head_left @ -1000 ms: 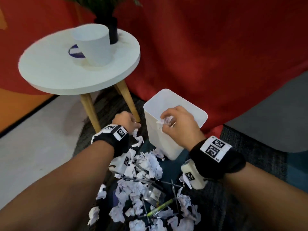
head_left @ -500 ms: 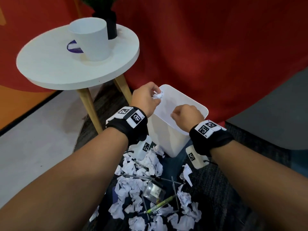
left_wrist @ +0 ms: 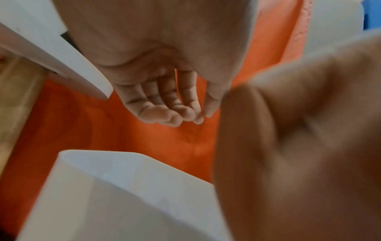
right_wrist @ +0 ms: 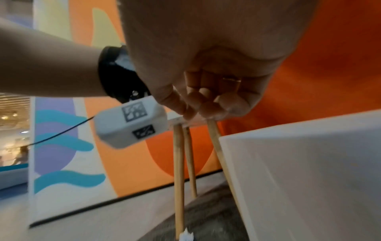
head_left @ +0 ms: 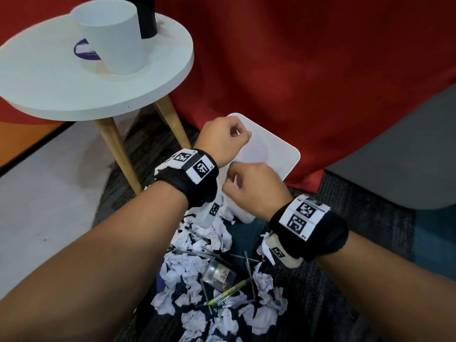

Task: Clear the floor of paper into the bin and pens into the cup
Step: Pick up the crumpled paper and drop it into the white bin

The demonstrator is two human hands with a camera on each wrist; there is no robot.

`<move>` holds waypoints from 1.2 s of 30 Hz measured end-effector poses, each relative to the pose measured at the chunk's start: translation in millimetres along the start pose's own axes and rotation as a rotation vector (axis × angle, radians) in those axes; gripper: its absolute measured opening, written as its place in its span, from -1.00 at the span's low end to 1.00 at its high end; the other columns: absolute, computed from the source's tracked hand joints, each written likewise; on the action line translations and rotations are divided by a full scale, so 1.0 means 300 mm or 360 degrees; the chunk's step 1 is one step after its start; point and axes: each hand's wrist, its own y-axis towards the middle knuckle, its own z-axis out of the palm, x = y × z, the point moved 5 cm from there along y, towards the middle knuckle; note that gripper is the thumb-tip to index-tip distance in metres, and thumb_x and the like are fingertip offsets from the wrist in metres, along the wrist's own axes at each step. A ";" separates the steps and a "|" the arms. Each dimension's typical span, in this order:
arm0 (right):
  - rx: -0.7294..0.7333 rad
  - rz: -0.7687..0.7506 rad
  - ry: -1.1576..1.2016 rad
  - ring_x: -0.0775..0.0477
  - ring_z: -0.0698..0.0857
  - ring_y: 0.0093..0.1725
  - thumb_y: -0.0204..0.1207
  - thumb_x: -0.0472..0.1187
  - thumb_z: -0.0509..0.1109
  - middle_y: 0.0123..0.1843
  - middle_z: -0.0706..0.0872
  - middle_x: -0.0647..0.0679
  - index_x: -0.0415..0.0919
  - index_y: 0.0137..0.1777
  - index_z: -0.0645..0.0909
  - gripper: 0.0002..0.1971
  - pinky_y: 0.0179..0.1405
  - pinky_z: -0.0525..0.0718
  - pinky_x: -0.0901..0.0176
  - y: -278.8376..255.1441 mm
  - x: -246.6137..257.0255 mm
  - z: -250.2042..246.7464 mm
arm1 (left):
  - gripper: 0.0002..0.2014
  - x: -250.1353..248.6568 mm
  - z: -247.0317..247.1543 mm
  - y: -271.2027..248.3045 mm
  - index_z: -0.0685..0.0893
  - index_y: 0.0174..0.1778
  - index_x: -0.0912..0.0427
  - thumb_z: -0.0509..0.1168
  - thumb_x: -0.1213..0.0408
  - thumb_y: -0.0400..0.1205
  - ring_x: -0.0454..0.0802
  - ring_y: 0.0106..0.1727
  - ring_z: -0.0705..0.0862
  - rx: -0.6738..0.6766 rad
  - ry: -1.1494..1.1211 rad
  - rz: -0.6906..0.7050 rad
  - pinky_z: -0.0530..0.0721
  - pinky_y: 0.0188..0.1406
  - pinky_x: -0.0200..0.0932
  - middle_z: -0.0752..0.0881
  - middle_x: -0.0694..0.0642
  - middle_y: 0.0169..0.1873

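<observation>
One white bin (head_left: pixel 278 154) at centre frame, one white cup (head_left: pixel 116 38) on one round table (head_left: pixel 61 90) upper left, two hands (head_left: pixel 222 141), one green pen (head_left: pixel 227 293) among several dark ones, many crumpled paper balls (head_left: pixel 195 265), too heaped to count

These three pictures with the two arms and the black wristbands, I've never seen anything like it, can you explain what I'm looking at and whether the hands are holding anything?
No machine here: a person is tidying with bare hands. The big picture comes from a camera on their head; the other two come from cameras strapped to each wrist, looking along the palm. The left hand and right hand hover over the white rectangular plastic bin, fingers loosely curled, holding nothing. On the dark carpet lie crumpled white paper scraps, several dark pens, a green pen and a small clear plastic container. The white cup for the pens stands on the round white side table.
</observation>
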 end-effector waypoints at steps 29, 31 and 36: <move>0.0796 0.0868 0.0062 -0.37 0.69 0.05 0.51 -0.27 0.44 0.11 0.68 -0.33 -0.13 0.40 0.27 -0.46 -0.12 0.64 -0.05 -0.110 -0.418 0.903 | -0.69 0.802 0.547 -0.463 0.57 0.22 0.03 0.38 0.14 0.58 0.15 0.25 0.56 0.1226 0.0756 -0.0455 0.60 0.21 0.04 0.57 0.13 0.23; 0.0762 0.0873 0.0072 -0.35 0.69 0.02 0.51 -0.26 0.46 0.09 0.68 -0.29 -0.13 0.31 0.30 -0.53 -0.18 0.58 0.00 -0.121 -0.422 0.887 | -0.56 0.811 0.573 -0.479 0.50 0.36 -0.01 0.40 0.13 0.57 0.18 0.33 0.48 0.1227 0.0829 -0.0388 0.55 0.28 0.08 0.50 0.15 0.28; 0.0689 0.0896 0.0025 -0.30 0.66 0.16 0.48 -0.19 0.46 0.15 0.67 -0.20 -0.09 0.20 0.42 -0.65 0.01 0.61 0.02 -0.120 -0.434 0.785 | -0.41 0.782 0.618 -0.490 0.36 0.54 -0.16 0.36 0.18 0.59 0.21 0.34 0.40 0.1189 0.1032 -0.0144 0.42 0.32 0.11 0.45 0.18 0.27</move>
